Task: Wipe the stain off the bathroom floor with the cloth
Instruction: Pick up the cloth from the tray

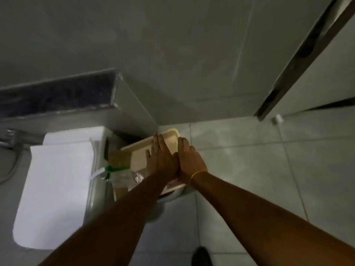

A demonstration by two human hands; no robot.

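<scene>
My left hand point(161, 156) and my right hand point(190, 160) are stretched out flat, side by side and palms down, above a cream tray point(169, 132). Neither hand holds anything. A yellow band circles my right wrist. In the tray lie a pale folded piece point(138, 158) that may be the cloth, a brownish item point(119, 156) and a clear bottle point(123, 176) with a green cap. I see no stain on the grey tiled floor point(249, 169); my arms hide part of the tray and floor.
A white toilet point(57, 189) with its lid down stands at left, close beside the tray. Behind it runs a dark stone ledge point(57, 98) on the grey wall. A metal door frame point(299, 54) slants at right. A dark shoe point(201, 256) shows at the bottom.
</scene>
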